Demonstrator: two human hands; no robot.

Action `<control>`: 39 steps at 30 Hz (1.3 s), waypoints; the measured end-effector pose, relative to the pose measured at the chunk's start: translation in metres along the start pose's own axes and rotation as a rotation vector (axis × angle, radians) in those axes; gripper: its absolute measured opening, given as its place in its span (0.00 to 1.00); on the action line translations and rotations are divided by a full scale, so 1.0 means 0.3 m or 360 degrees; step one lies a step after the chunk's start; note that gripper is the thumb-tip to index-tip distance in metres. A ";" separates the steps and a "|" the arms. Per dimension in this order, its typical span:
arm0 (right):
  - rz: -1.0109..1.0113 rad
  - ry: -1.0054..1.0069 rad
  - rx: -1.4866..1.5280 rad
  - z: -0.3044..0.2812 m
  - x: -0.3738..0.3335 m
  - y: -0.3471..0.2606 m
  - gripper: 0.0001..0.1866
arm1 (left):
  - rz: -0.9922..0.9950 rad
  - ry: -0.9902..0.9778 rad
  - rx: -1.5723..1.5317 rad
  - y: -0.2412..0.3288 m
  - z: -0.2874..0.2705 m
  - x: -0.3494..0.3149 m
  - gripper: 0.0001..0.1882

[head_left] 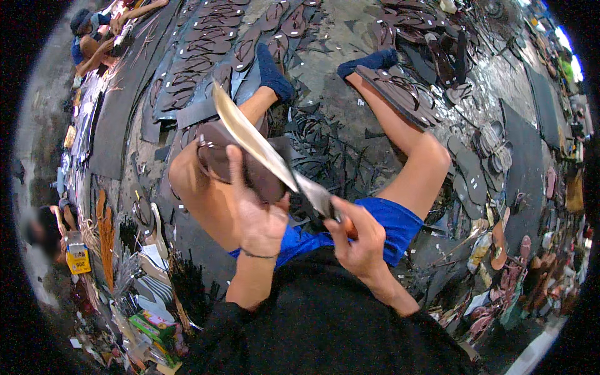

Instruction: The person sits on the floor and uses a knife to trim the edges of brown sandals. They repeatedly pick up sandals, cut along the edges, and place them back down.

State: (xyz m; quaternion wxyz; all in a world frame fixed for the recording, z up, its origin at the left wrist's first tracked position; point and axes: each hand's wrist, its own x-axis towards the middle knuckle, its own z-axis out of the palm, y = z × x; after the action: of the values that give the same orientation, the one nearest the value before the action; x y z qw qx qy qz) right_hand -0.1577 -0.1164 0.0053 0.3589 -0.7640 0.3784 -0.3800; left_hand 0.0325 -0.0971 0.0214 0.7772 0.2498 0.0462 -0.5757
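Note:
My left hand is closed on a dark brown flip-flop, palm turned up and thumb raised along it. Some of its fingers are hidden under the sole. In my right hand is the orange-brown handle of a large knife. Its long, curved, pale blade slants up and left across the flip-flop, in front of it. Whether the edge touches the sole, I cannot tell; both are slightly blurred. Another brown flip-flop leans against my right shin.
Rows of brown flip-flops lie ahead on the left. Black offcuts cover the floor between my legs. Dark sheets lie at left, beside a broom and a yellow box. Another person sits far left.

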 end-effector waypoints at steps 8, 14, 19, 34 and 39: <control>0.0397 -0.0235 -0.0011 -0.099 -0.135 -0.046 0.15 | 0.0165 0.0280 0.0335 -0.064 -0.150 -0.087 0.16; 0.0550 -0.0523 0.0086 -0.072 -0.084 -0.076 0.13 | 0.0201 0.0680 0.0805 -0.041 -0.268 -0.142 0.20; 0.0465 -0.0566 0.0212 0.032 -0.052 -0.068 0.12 | 0.0300 0.0707 0.1089 -0.035 -0.227 -0.188 0.17; 0.0615 0.0435 0.1872 -0.188 0.403 0.123 0.16 | -0.0710 -0.0254 0.1642 -0.317 0.016 0.522 0.36; 0.1001 0.0460 0.1307 -0.180 0.285 0.189 0.20 | -0.0726 -0.0148 0.1974 -0.661 0.140 0.789 0.28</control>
State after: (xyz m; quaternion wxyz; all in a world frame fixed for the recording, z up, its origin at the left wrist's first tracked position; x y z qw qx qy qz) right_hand -0.1849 -0.2291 0.0089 0.6688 -0.3505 0.4548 -0.4722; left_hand -0.0797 -0.3642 -0.0936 0.3490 0.6099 -0.2758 -0.6559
